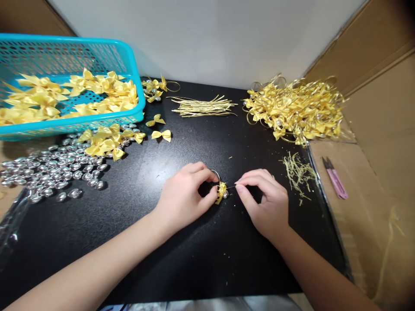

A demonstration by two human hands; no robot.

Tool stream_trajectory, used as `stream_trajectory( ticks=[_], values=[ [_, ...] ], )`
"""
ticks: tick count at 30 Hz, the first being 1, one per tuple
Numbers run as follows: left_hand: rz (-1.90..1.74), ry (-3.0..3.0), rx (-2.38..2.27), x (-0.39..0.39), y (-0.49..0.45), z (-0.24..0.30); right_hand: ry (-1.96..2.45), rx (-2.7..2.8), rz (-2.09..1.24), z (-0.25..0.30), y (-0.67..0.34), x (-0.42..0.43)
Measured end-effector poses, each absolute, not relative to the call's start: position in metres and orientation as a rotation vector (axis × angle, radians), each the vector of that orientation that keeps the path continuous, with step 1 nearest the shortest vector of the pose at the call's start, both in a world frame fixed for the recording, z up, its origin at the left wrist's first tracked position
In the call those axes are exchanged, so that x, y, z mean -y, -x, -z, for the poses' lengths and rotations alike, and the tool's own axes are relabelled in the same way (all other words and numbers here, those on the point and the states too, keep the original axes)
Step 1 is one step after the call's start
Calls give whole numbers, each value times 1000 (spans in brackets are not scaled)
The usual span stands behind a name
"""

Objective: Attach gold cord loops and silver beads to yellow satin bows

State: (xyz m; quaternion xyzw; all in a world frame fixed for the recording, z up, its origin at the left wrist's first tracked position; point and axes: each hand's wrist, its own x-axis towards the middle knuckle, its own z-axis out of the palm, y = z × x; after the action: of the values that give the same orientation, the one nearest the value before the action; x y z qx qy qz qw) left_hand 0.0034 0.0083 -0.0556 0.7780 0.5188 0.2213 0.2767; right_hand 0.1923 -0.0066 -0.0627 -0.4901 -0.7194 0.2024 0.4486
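Note:
Between the thumb and fingers of my left hand (188, 192) is a yellow ribbon bow (221, 190). A gold ring (216, 173) curves up behind it, and a small silver bead (226, 195) sits at its right side. A thin gold tie (231, 187) runs out from the bow to the right. My right hand (264, 198) pinches the end of that tie between thumb and forefinger, a short way from the bow. Part of the bow is hidden behind my left fingertips.
A turquoise basket (138, 86) of yellow bows stands back left, with silver beads (61, 168) and loose bows (103, 140) before it. Gold ties (204, 106) lie at the back. Right are finished-looking bow rings (295, 108), tie scraps (298, 172) and pink snips (335, 178).

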Motion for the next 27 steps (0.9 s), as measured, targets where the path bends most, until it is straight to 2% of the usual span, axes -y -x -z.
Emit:
stream_trajectory(
  ticks=[7, 15, 22, 27],
  values=[
    [-747, -2089, -1073, -12, 1, 50, 1202, 1789, -502, 64, -191, 7],
    [-923, -2067, -1092, -11, -1, 50, 1172, 1785, -501, 66, -190, 8],
    [-754, -1993, -1134, -13, -3, 56, 1166, 1763, -515, 67, -190, 6],
    [-721, -1976, -1090, -16, -4, 63, 1217, 1505, -897, 72, -190, 9]
  ],
)
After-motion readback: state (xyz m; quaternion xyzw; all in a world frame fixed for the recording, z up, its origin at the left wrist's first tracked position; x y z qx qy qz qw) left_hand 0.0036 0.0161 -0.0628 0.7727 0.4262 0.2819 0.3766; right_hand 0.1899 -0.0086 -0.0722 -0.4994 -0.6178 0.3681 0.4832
